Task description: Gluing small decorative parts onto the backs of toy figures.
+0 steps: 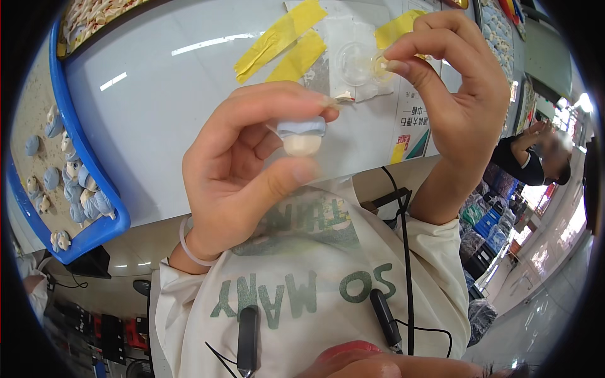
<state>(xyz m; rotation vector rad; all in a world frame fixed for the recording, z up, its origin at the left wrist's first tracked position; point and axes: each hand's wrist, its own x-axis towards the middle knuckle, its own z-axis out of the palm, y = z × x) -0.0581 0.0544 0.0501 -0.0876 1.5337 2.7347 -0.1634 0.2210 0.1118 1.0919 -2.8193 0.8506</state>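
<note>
Between the thumb and fingers of my left hand (230,154) is a small doll head piece (301,140), rounded and cream below with a pale blue cap-like top. It is held above the table's near edge. Up and to the right, my right hand (457,94) has its thumb and index fingertip pinched together. The pinch is at a small, clear, yellowish round dish (380,67); whatever is between the fingertips is too small to make out. Beside it lies a larger clear round dish (355,63), on a pale sheet. A tiny red-and-white piece (345,96) lies close to the sheet's near edge.
A blue-rimmed tray (116,211) at the left holds several blue-and-cream doll pieces. Yellow tape strips (277,39) lie on the white table (170,82). More small pieces fill trays at the far left and far right. Another person (526,157) is off to the right.
</note>
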